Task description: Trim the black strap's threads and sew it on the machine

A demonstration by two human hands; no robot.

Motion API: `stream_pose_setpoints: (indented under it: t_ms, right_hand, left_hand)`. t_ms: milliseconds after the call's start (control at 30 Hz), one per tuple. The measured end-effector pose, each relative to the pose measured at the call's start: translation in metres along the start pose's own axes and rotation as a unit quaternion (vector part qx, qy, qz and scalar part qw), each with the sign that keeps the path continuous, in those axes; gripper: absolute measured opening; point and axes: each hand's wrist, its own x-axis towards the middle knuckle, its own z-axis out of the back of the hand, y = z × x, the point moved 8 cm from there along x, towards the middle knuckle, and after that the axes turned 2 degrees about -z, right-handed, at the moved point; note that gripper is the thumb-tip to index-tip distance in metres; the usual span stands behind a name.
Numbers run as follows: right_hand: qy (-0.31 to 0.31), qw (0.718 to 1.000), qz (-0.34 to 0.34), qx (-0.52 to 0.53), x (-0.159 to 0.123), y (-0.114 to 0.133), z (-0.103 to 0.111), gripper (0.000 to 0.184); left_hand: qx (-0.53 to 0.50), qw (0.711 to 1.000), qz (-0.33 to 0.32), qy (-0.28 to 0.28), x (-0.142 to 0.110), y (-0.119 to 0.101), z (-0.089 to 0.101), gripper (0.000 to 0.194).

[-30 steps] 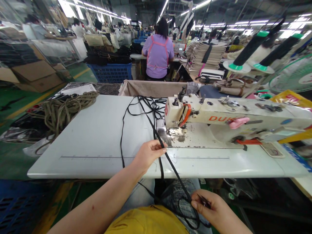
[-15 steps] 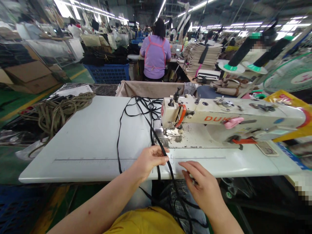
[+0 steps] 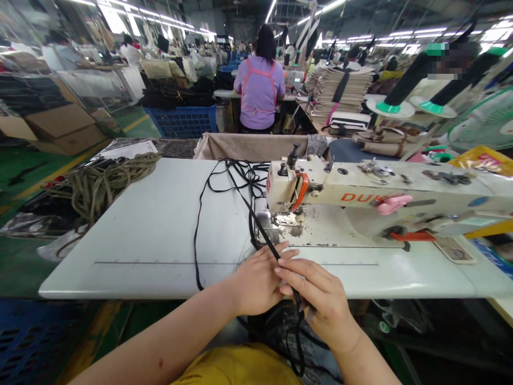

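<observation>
A long black strap (image 3: 256,220) runs from a loose tangle on the sewing table down across my hands and towards my lap. My right hand (image 3: 316,291) pinches the strap between thumb and fingertips, just above the table's front edge. Something small and greyish shows in its palm, too hidden to name. My left hand (image 3: 258,280) lies beside it with fingers stretched out, the strap crossing over them. Its thumb is partly covered by my right hand. Ahead of both hands stands the sewing machine (image 3: 340,187), its needle area just right of the strap.
A printed ruler line (image 3: 152,263) runs along the white table (image 3: 120,224). Olive-brown straps (image 3: 100,184) are heaped at the left. A beige cloth-lined bin (image 3: 252,145) stands behind the table. Beyond it sits a person in purple (image 3: 260,93). Thread cones (image 3: 401,85) and a fan (image 3: 484,120) are on the right.
My right hand has moved left to the strap and now pinches it. My left hand has loosened its pinch and stretched its fingers under the strap. The view has shifted slightly left.
</observation>
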Motion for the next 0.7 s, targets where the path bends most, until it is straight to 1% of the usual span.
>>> stream_pose_setpoints:
  t_ms: [67, 100, 167, 233, 333, 400, 467, 500, 533, 567, 600, 633, 667, 700]
  right_hand:
    - [0.017, 1.0, -0.003, -0.014, -0.001, -0.001, -0.001, 0.046]
    - [0.024, 0.999, -0.004, -0.021, -0.002, -0.001, -0.002, 0.046]
    - [0.028, 0.999, -0.007, -0.032, -0.005, -0.002, -0.002, 0.046]
    - [0.021, 0.999, -0.01, -0.039, -0.006, -0.004, -0.001, 0.043]
    - [0.008, 0.999, -0.01, -0.041, -0.005, -0.008, -0.001, 0.039]
    - [0.012, 0.999, -0.009, -0.046, -0.003, -0.011, -0.005, 0.036]
    - [0.021, 0.998, -0.005, -0.054, 0.001, -0.013, -0.01, 0.034]
    - [0.021, 0.998, -0.002, -0.057, 0.002, -0.013, -0.012, 0.034]
    - [0.019, 0.998, 0.001, -0.059, 0.004, -0.013, -0.013, 0.034]
    - [0.015, 0.998, 0.003, -0.059, 0.005, -0.013, -0.013, 0.036]
    - [0.009, 0.998, 0.003, -0.059, 0.007, -0.012, -0.012, 0.038]
    - [0.003, 0.998, 0.003, -0.059, 0.008, -0.011, -0.011, 0.04]
    - [-0.004, 0.998, 0.003, -0.06, 0.009, -0.01, -0.009, 0.043]
    - [-0.01, 0.998, 0.003, -0.062, 0.009, -0.008, -0.007, 0.045]
  left_hand:
    - [0.092, 0.995, -0.018, 0.022, -0.002, 0.002, -0.008, 0.062]
    - [0.124, 0.992, -0.015, 0.025, -0.004, 0.007, -0.008, 0.068]
    - [0.179, 0.983, 0.014, 0.023, -0.013, 0.023, 0.0, 0.084]
    - [0.24, 0.968, 0.066, 0.021, -0.026, 0.046, 0.017, 0.091]
    - [0.332, 0.929, 0.164, 0.009, -0.046, 0.084, 0.054, 0.087]
    - [0.377, 0.898, 0.226, 0.004, -0.056, 0.104, 0.078, 0.083]
    - [0.406, 0.862, 0.301, -0.02, -0.062, 0.117, 0.098, 0.082]
    - [0.414, 0.845, 0.335, -0.045, -0.064, 0.118, 0.107, 0.081]
    - [0.415, 0.835, 0.354, -0.073, -0.063, 0.115, 0.113, 0.08]
    - [0.407, 0.836, 0.354, -0.101, -0.059, 0.108, 0.115, 0.077]
    - [0.385, 0.853, 0.331, -0.122, -0.053, 0.097, 0.113, 0.072]
    - [0.346, 0.883, 0.288, -0.132, -0.044, 0.084, 0.108, 0.065]
    - [0.289, 0.917, 0.242, -0.132, -0.035, 0.071, 0.1, 0.055]
    - [0.218, 0.944, 0.212, -0.132, -0.028, 0.061, 0.092, 0.045]
